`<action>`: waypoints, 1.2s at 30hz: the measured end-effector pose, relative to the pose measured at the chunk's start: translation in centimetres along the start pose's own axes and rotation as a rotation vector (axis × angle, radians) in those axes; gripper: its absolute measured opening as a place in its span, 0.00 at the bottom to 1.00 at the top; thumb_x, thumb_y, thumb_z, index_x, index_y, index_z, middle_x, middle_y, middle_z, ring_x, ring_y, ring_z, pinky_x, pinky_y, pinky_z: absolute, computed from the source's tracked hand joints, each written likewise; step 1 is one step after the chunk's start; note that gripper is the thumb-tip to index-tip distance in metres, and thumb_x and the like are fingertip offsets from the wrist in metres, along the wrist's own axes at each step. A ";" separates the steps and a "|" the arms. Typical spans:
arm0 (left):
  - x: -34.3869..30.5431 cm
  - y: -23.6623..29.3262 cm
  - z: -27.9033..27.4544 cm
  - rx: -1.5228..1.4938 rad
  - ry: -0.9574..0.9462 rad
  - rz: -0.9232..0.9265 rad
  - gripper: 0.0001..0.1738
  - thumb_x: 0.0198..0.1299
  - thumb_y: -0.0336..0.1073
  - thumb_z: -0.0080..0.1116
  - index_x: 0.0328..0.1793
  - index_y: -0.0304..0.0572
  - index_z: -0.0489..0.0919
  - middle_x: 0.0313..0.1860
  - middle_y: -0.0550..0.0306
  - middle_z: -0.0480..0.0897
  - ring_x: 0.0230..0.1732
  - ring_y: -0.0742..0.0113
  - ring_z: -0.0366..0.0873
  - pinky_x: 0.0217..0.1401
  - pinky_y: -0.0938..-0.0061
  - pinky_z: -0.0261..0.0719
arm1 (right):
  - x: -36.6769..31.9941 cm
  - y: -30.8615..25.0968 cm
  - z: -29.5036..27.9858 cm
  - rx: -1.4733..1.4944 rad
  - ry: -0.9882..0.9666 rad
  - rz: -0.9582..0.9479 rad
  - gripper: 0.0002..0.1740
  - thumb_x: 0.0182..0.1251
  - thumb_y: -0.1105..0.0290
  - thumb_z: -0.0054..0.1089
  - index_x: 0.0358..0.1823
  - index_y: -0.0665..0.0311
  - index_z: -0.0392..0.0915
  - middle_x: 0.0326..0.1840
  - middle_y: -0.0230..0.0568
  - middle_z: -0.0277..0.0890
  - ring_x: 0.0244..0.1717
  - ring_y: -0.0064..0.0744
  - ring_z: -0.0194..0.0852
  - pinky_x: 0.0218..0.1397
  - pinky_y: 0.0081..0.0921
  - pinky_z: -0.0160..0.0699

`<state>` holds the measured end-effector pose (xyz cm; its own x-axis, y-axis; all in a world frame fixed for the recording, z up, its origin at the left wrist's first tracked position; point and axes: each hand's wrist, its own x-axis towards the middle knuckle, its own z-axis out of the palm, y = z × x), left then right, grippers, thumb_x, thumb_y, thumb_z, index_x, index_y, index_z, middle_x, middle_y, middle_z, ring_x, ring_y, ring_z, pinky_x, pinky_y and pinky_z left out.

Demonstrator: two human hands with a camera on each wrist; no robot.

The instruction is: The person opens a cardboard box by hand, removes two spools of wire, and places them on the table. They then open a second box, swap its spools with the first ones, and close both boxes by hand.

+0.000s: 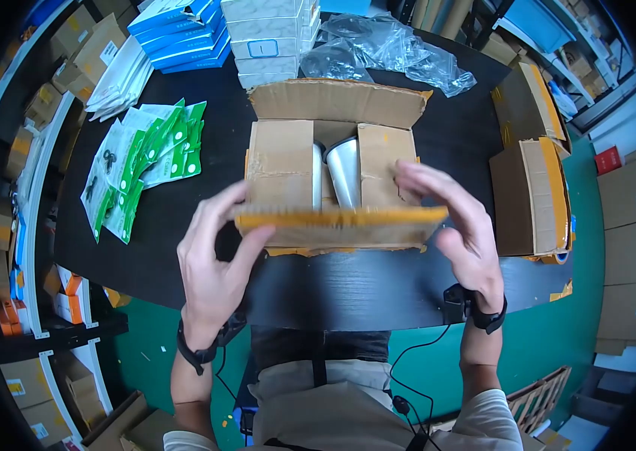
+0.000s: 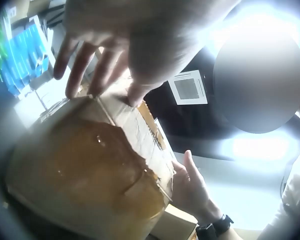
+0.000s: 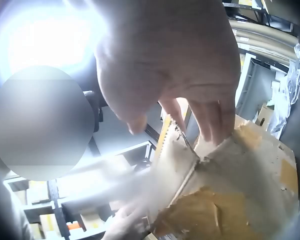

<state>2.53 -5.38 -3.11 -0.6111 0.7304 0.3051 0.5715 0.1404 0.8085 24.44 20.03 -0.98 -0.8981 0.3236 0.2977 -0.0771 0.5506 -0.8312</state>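
Note:
A cardboard box point(image 1: 280, 161) stands on the dark table with its far flap raised. Between its two folded side flaps show two shiny silver metal pieces with rounded ends, one silver piece point(image 1: 344, 173) leaning. The box's near flap point(image 1: 340, 228), edged with yellow-brown tape, stands up toward the person. At this flap's left end is my left hand point(image 1: 213, 252), thumb and fingers spread around the corner; the left wrist view shows the thumb by the flap. My right hand point(image 1: 461, 222) reaches over the box's right side, fingers extended by the side flap and thumb apart.
Green-and-white packets point(image 1: 149, 158) lie left of the box. Behind it are blue boxes point(image 1: 183, 34), stacked white boxes point(image 1: 265, 45) and clear plastic bags point(image 1: 393, 52). Other open cardboard cartons point(image 1: 521, 195) stand at the right table edge. Shelving point(image 1: 32, 225) lines the left.

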 end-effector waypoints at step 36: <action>3.5 -0.6 -0.4 0.043 -0.285 -0.103 0.29 0.81 0.39 0.56 0.85 0.41 0.71 0.77 0.42 0.77 0.77 0.51 0.75 0.81 0.63 0.69 | 1.6 5.2 0.2 -0.121 -0.042 0.097 0.41 0.65 0.47 0.77 0.80 0.46 0.77 0.96 0.56 0.32 0.93 0.64 0.39 0.90 0.57 0.50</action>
<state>-0.18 -3.11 -2.34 -0.4922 0.8681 0.0647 0.5408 0.2467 0.8042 22.53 23.28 -4.92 -0.9164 0.3487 0.1967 0.0614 0.6080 -0.7916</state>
